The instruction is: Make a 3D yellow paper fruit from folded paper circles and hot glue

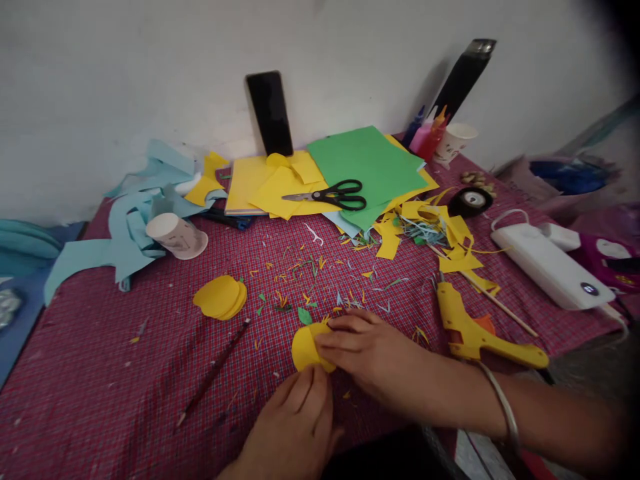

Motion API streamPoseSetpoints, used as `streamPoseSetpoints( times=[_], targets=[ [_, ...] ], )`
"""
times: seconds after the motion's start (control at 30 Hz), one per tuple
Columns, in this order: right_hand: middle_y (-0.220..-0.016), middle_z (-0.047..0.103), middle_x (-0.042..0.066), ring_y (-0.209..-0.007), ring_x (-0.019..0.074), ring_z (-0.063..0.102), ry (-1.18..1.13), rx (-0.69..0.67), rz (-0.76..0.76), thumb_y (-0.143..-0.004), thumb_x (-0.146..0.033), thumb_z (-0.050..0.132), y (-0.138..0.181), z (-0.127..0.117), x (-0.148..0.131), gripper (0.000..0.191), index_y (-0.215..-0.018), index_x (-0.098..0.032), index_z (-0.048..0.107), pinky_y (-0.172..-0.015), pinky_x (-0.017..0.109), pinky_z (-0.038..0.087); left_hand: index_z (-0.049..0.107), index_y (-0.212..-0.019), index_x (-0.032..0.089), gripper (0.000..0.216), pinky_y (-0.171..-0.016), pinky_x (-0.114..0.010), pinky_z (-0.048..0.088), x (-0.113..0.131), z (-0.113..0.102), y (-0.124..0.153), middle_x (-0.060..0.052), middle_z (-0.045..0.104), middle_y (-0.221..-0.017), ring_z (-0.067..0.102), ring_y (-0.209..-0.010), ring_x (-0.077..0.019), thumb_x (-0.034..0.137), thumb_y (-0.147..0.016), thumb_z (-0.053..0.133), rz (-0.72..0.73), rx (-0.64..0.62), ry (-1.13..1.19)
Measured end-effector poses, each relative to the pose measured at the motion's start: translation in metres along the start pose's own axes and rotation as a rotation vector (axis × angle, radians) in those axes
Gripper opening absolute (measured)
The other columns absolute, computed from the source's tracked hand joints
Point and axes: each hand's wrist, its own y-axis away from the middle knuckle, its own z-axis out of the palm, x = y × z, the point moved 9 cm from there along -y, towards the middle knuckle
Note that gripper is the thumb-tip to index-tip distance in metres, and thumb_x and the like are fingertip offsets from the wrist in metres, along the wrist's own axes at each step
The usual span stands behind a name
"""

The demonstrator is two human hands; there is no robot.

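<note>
A rounded piece of yellow paper (305, 348) with a crease or overlapping edge down its middle lies near the front of the table. My left hand (297, 417) pinches its lower edge, fingers bunched together. From the right, my right hand (373, 357) presses its fingers together over the paper's right side and hides that part. A small green paper leaf (304, 315) rests just above it. To the left sits a stack of yellow paper circles (220, 297), and below that a dark pencil (215, 370) lies at a slant.
Black-handled scissors (340, 195) lie on yellow and green sheets (370, 163). A yellow glue gun (465, 327) is right of my right hand. A paper cup (175, 235), blue scraps (130, 227), a leaning phone (270, 113) and a white power bank (550, 263) surround the paper snippets.
</note>
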Motion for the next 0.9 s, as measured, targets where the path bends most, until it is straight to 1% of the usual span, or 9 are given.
streamPoseSetpoints(
  times=[0.07,0.13,0.27,0.37,0.5,0.67,0.77,0.83,0.9],
  targets=[
    [-0.1,0.069,0.005,-0.096,0.0189,0.058,-0.014,-0.001,0.107,-0.093,-0.017,0.051,-0.013,-0.011,0.011,0.016,-0.1,-0.019,0.065,-0.089,0.035,0.043,0.064,-0.1,0.011,0.031,-0.082,-0.032,0.049,0.003,0.005,-0.004,-0.009,0.069,-0.1,0.061,-0.094,-0.0209,0.032,-0.094,0.042,0.04,-0.049,0.007],
    [-0.089,0.066,0.004,-0.084,0.0167,0.059,0.008,0.003,0.189,-0.094,-0.017,0.049,-0.03,-0.02,0.021,0.015,-0.091,-0.017,0.064,-0.078,0.03,0.044,0.064,-0.094,0.014,0.021,-0.078,-0.034,0.048,0.008,0.01,-0.009,-0.008,0.068,-0.094,0.06,-0.09,-0.0212,0.031,-0.09,0.052,0.099,-0.115,0.027],
    [-0.095,0.063,0.006,-0.082,0.0177,0.059,0.046,-0.048,0.194,-0.087,-0.017,0.059,-0.068,-0.024,0.03,0.012,-0.098,-0.015,0.061,-0.072,0.029,0.044,0.06,-0.083,0.017,0.012,-0.062,-0.033,0.047,0.01,0.01,-0.017,-0.004,0.064,-0.083,0.059,-0.078,-0.0215,0.029,-0.082,0.062,0.117,-0.139,0.047],
    [-0.098,0.062,0.008,-0.083,0.0201,0.059,0.058,-0.137,0.149,-0.08,-0.022,0.067,-0.085,-0.018,0.029,0.021,-0.1,-0.017,0.062,-0.072,0.03,0.043,0.06,-0.086,0.015,0.017,-0.063,-0.034,0.048,0.01,0.008,-0.017,-0.005,0.064,-0.085,0.058,-0.079,-0.0232,0.031,-0.081,0.063,0.104,-0.097,0.013],
    [-0.095,0.061,0.007,-0.083,0.0202,0.059,0.059,-0.237,0.124,-0.08,-0.02,0.067,-0.09,-0.013,0.026,0.014,-0.093,-0.016,0.063,-0.073,0.03,0.043,0.06,-0.09,0.014,0.02,-0.068,-0.035,0.048,0.011,0.009,-0.014,-0.006,0.063,-0.089,0.058,-0.083,-0.0242,0.033,-0.083,0.061,0.11,-0.106,0.034],
    [-0.101,0.06,0.007,-0.09,0.02,0.058,0.064,-0.25,0.079,-0.082,-0.015,0.064,-0.09,-0.01,0.023,0.023,-0.105,-0.018,0.06,-0.079,0.03,0.043,0.061,-0.1,0.014,0.026,-0.072,-0.035,0.045,0.007,0.008,-0.014,-0.007,0.063,-0.097,0.055,-0.087,-0.0232,0.035,-0.087,0.056,0.067,-0.134,0.053],
    [-0.093,0.061,0.005,-0.084,0.0186,0.058,0.088,-0.282,0.038,-0.084,-0.015,0.062,-0.092,-0.006,0.021,0.01,-0.093,-0.017,0.062,-0.076,0.03,0.043,0.061,-0.105,0.012,0.033,-0.074,-0.035,0.044,0.003,0.008,-0.015,-0.007,0.063,-0.096,0.054,-0.087,-0.0224,0.04,-0.089,0.052,0.027,-0.117,0.083],
    [-0.094,0.061,0.006,-0.086,0.0191,0.059,0.085,-0.268,0.036,-0.084,-0.016,0.061,-0.091,-0.013,0.023,0.01,-0.094,-0.016,0.062,-0.078,0.03,0.044,0.062,-0.105,0.012,0.034,-0.076,-0.035,0.043,0.003,0.009,-0.014,-0.006,0.064,-0.096,0.054,-0.088,-0.022,0.04,-0.09,0.051,0.028,-0.11,0.101],
    [-0.102,0.062,0.006,-0.092,0.0192,0.06,0.054,-0.18,0.066,-0.085,-0.016,0.06,-0.079,-0.034,0.03,0.021,-0.106,-0.016,0.061,-0.083,0.031,0.045,0.062,-0.107,0.013,0.033,-0.079,-0.036,0.041,0.004,0.01,-0.012,-0.006,0.065,-0.102,0.054,-0.092,-0.0223,0.038,-0.091,0.05,0.038,-0.104,0.107]
  ],
)
